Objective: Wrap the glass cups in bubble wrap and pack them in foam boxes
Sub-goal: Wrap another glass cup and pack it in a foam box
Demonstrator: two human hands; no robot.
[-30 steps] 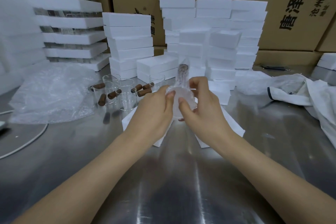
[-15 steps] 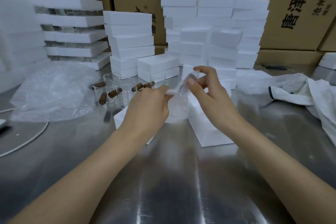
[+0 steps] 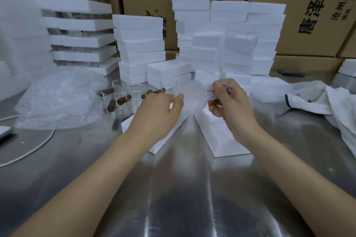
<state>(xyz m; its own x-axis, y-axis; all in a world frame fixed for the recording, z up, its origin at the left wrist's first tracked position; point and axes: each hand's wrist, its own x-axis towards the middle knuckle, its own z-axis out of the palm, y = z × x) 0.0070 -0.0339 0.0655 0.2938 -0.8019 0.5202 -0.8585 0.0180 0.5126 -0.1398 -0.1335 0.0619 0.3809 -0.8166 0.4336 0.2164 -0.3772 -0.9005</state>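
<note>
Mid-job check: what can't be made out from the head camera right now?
- Bubble-wrapped glass cup, head view: motion blur and clear wrap hide its outline and whether the wrap is closed.
- Left hand: its own back hides the fingers, so its grip is unclear.
- White foam box half under it: cavity covered by that hand.
- White woven bag: cut off by the right edge.

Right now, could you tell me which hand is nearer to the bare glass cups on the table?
Left. The left hand is right beside the bare glass cups, just to their right; the right hand is farther off, past the wrapped cup both hands hold.
</note>
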